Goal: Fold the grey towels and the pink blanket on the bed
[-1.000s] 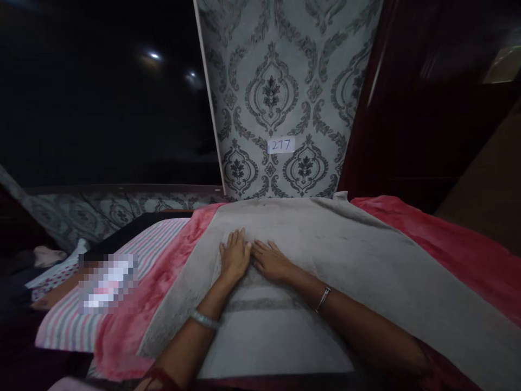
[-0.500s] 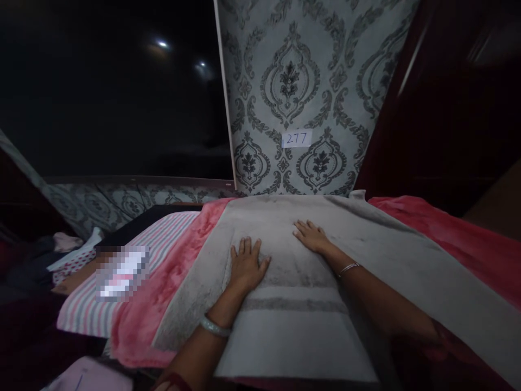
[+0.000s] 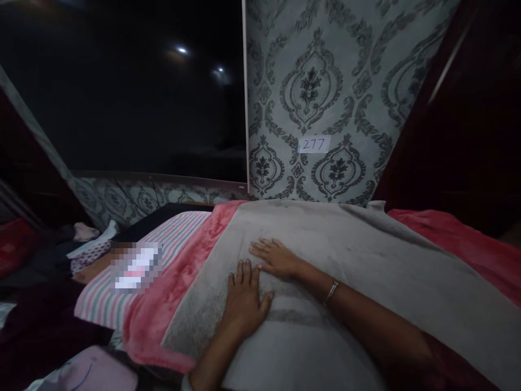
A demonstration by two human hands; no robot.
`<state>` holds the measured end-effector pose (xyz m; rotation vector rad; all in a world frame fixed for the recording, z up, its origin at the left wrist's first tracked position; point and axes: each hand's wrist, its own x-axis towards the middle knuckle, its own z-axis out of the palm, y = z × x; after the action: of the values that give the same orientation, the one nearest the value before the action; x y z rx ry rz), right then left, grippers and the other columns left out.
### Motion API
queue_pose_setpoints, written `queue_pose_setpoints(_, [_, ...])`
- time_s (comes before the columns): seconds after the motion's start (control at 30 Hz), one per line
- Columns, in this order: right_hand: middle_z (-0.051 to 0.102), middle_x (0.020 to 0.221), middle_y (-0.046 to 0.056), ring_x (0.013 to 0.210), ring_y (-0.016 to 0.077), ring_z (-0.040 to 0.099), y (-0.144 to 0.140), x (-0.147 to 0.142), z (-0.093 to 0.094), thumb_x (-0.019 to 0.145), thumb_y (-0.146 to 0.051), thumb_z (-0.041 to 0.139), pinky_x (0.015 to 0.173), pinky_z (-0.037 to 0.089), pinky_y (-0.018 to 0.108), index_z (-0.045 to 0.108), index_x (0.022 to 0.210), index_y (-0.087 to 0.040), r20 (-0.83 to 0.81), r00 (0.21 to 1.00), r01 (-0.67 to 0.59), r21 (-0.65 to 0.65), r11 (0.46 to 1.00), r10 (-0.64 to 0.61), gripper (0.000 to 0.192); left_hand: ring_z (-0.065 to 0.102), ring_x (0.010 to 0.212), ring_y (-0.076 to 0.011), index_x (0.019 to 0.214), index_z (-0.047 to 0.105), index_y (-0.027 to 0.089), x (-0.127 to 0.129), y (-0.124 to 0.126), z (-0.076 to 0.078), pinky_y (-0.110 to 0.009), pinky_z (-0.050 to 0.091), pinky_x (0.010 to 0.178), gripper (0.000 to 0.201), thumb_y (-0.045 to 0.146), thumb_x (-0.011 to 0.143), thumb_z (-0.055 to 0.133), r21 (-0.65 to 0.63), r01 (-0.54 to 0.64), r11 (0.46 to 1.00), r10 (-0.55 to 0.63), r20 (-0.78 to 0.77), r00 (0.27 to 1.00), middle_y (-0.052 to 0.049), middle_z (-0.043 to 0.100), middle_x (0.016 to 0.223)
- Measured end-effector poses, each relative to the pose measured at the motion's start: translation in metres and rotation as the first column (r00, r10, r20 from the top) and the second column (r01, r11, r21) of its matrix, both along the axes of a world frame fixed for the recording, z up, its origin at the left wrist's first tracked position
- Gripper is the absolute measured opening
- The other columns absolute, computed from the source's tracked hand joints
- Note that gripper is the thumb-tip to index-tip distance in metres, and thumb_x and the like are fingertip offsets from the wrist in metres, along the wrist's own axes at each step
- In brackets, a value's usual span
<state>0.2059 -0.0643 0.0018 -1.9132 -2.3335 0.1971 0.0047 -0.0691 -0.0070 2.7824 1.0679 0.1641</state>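
Observation:
A grey cloth (image 3: 358, 260), soft-looking with a darker band near its front, lies spread over a pink plush blanket (image 3: 191, 271). My left hand (image 3: 246, 298) rests flat on the grey cloth, fingers apart and pointing away from me. Just beyond it, my right hand (image 3: 279, 258) lies flat on the same cloth, its fingers pointing left and close to the left fingertips. Neither hand grips anything. A thin bangle (image 3: 331, 292) circles my right wrist.
A striped cloth (image 3: 101, 298) shows under the pink blanket at left, with a blurred-out item (image 3: 136, 269) on it. A large dark screen (image 3: 154, 108) hangs behind. A paper marked 277 (image 3: 314, 144) is on the patterned wall. A pink-lilac item (image 3: 100, 369) sits front left.
My right hand has slid left and nearer across the grey cloth, up to my left hand. The left hand sits slightly lower in view. The camera view has shifted a little.

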Motion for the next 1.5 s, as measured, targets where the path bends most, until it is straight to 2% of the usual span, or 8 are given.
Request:
queue_pose_setpoints(0.2, [0.021, 0.163, 0.001, 0.15, 0.0261, 0.016, 0.02, 0.07, -0.001, 0.104, -0.049, 0.023, 0.119, 0.019, 0.051, 0.027, 0.157, -0.03, 0.046, 0.908, 0.418, -0.074, 0.905, -0.416, 0.057, 0.007, 0.152, -0.0343, 0.154, 0.032, 0.014, 0.001, 0.001, 0.001, -0.058, 0.017, 0.12, 0.071, 0.049, 0.093, 0.04, -0.035, -0.01, 0.999, 0.01, 0.007, 1.0, -0.016, 0.016, 0.164])
queue_pose_setpoints(0.43, [0.019, 0.163, 0.007, 0.15, 0.0307, 0.015, 0.02, 0.069, 0.004, 0.103, -0.046, 0.021, 0.117, 0.018, 0.059, 0.026, 0.157, -0.025, 0.075, 0.844, 0.535, -0.033, 0.844, -0.532, 0.058, 0.014, 0.151, -0.0362, 0.151, 0.038, 0.013, -0.001, 0.004, -0.001, -0.061, 0.022, 0.117, 0.07, 0.047, 0.091, 0.048, -0.026, 0.008, 1.0, -0.005, 0.12, 0.993, -0.018, 0.024, 0.162])
queue_pose_setpoints(0.53, [0.013, 0.164, 0.006, 0.151, 0.0311, 0.008, 0.014, 0.043, 0.012, 0.102, -0.04, 0.028, 0.116, 0.015, 0.062, 0.023, 0.158, -0.027, 0.074, 0.885, 0.458, 0.043, 0.888, -0.46, 0.058, 0.023, 0.149, -0.0356, 0.146, 0.047, 0.015, -0.01, 0.001, 0.003, -0.062, 0.023, 0.117, 0.062, 0.041, 0.09, 0.052, 0.02, 0.041, 0.999, -0.044, 0.219, 0.975, -0.017, 0.034, 0.158])
queue_pose_setpoints(0.63, [0.017, 0.164, 0.002, 0.151, 0.0278, 0.007, 0.004, 0.002, 0.011, 0.101, -0.037, 0.032, 0.118, 0.013, 0.059, 0.029, 0.156, -0.032, 0.039, 0.988, 0.147, 0.071, 0.987, -0.15, 0.055, 0.03, 0.147, -0.0318, 0.143, 0.051, 0.025, -0.03, -0.015, 0.001, -0.061, 0.023, 0.119, 0.056, 0.037, 0.088, 0.057, 0.113, 0.218, 0.969, -0.241, 0.279, 0.929, -0.011, 0.043, 0.154])
queue_pose_setpoints(0.77, [0.025, 0.162, -0.001, 0.151, 0.0232, 0.011, 0.005, -0.035, 0.0, 0.103, -0.045, 0.032, 0.12, 0.008, 0.055, 0.032, 0.154, -0.036, -0.011, 0.982, -0.187, -0.023, 0.982, 0.187, 0.052, 0.028, 0.147, -0.0352, 0.151, 0.035, 0.034, -0.049, -0.041, -0.024, -0.066, 0.026, 0.116, 0.079, 0.043, 0.08, 0.069, 0.115, 0.397, 0.911, -0.413, 0.207, 0.887, -0.009, 0.032, 0.161])
queue_pose_setpoints(0.93, [0.016, 0.164, 0.002, 0.151, 0.0245, 0.01, 0.047, -0.015, 0.002, 0.102, -0.051, 0.031, 0.121, 0.01, 0.051, 0.028, 0.156, -0.03, 0.054, 0.998, 0.021, -0.066, 0.998, -0.018, 0.058, 0.021, 0.149, -0.0375, 0.155, 0.024, 0.038, -0.05, -0.044, -0.049, -0.069, 0.022, 0.115, 0.091, 0.044, 0.078, 0.072, 0.099, 0.391, 0.915, -0.403, 0.173, 0.899, -0.007, 0.018, 0.165])
queue_pose_setpoints(1.17, [0.018, 0.163, 0.002, 0.149, 0.0269, 0.018, 0.083, 0.01, 0.006, 0.103, -0.046, 0.02, 0.118, 0.021, 0.054, 0.022, 0.158, -0.026, 0.05, 0.95, 0.313, -0.102, 0.944, -0.309, 0.059, 0.021, 0.15, -0.0374, 0.154, 0.027, 0.038, -0.051, -0.039, -0.048, -0.069, 0.023, 0.115, 0.09, 0.041, 0.076, 0.072, 0.12, 0.395, 0.911, -0.412, 0.193, 0.891, -0.005, 0.018, 0.165])
queue_pose_setpoints(1.5, [0.009, 0.165, 0.006, 0.151, 0.0277, 0.006, 0.003, -0.009, 0.016, 0.101, -0.053, 0.033, 0.119, 0.012, 0.057, 0.022, 0.158, -0.03, 0.04, 0.957, 0.283, 0.105, 0.953, -0.288, 0.062, 0.026, 0.148, -0.0347, 0.154, 0.03, 0.034, -0.051, -0.038, -0.041, -0.065, 0.028, 0.115, 0.072, 0.035, 0.088, 0.058, 0.252, 0.375, 0.892, -0.427, 0.201, 0.882, -0.007, 0.026, 0.163])
